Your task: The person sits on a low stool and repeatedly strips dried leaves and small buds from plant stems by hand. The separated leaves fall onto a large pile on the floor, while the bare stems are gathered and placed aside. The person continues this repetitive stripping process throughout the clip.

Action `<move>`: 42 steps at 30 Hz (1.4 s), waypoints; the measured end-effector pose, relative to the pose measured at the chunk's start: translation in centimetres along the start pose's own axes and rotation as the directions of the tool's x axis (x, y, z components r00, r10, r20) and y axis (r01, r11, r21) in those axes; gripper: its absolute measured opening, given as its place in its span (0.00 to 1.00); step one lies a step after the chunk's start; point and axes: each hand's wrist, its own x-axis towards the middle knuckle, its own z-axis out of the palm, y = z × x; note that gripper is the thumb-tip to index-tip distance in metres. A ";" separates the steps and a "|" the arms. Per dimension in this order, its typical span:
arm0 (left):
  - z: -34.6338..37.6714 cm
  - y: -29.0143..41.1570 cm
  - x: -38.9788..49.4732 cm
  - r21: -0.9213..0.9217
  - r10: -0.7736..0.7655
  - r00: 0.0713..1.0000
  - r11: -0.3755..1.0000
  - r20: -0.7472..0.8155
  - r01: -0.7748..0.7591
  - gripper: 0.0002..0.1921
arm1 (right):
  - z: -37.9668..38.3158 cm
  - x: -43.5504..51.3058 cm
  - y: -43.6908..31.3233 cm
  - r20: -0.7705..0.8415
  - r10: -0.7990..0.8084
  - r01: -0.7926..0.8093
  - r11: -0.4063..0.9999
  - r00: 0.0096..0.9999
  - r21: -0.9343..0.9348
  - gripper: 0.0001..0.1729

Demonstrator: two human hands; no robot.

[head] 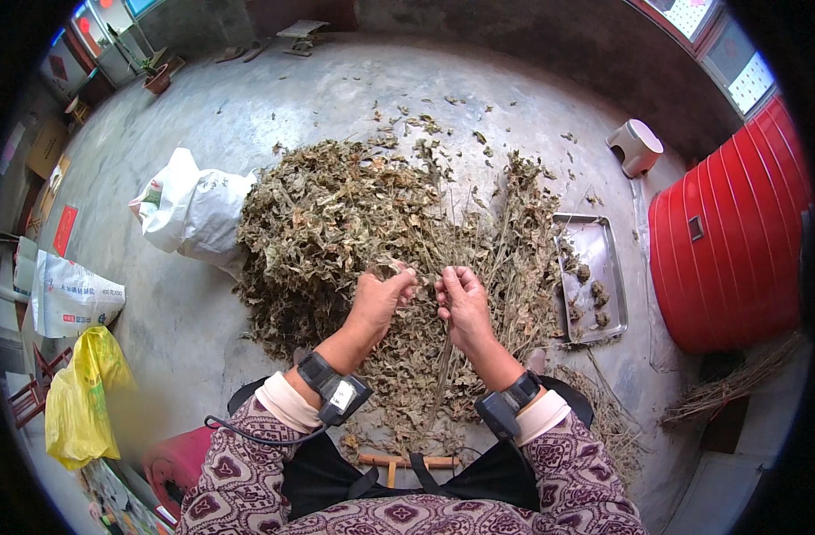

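Observation:
A large heap of dried leafy plants point(334, 221) lies on the concrete floor in front of me. Over its near part is my left hand point(380, 294), fingers bent and pinched around what looks like a bit of dried leaf. Close by on the right, my right hand point(462, 301) is closed on thin dried stalks point(442, 374), which hang down below it. The two hands are a short gap apart. More dried stalks with leaves point(521, 234) lie right of my right hand, reaching a metal tray point(618, 281) with several dark dried clumps point(600, 294) in it.
A white woven sack point(210, 214) lies against the heap's left side. Farther left are a printed white bag point(79, 294) and a yellow plastic bag point(79, 401). A big red ribbed container point(728, 241), a plastic stool point(636, 147) and a bundle of dry twigs point(735, 388) are at the right.

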 end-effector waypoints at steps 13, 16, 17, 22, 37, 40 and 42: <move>0.0 0.0 -0.2 0.149 -0.139 0.987 0.981 0.075 0.127 0.06 | 0.5 -0.1 0.9 0.040 -0.006 0.009 0.996 0.999 -0.091 0.08; -0.3 0.6 -0.6 0.172 -0.098 0.989 0.982 0.109 0.078 0.05 | 0.5 0.1 0.9 0.024 -0.039 0.042 0.983 0.999 -0.178 0.09; -0.5 0.8 -0.7 0.139 -0.083 0.988 0.988 0.132 0.064 0.06 | 0.5 0.1 1.0 0.015 -0.028 0.030 0.978 1.000 -0.209 0.09; -3.1 3.0 0.4 0.406 -0.032 0.995 0.914 0.096 -0.009 0.05 | -0.2 0.3 0.4 0.005 -0.058 0.058 0.984 0.998 -0.169 0.09; -5.1 7.2 2.7 0.087 0.273 0.962 0.958 0.025 -0.274 0.33 | 0.9 -1.3 0.9 0.233 0.138 -0.079 0.966 0.963 -0.245 0.10; -5.0 7.5 2.7 -0.108 0.315 0.946 0.946 0.082 -0.306 0.17 | 0.8 -1.4 0.9 0.265 0.176 -0.121 0.970 0.948 -0.212 0.09; -4.9 7.2 2.7 -0.153 0.271 0.963 0.952 0.010 -0.266 0.10 | 0.7 -1.4 1.0 0.276 0.189 -0.138 0.971 0.942 -0.195 0.09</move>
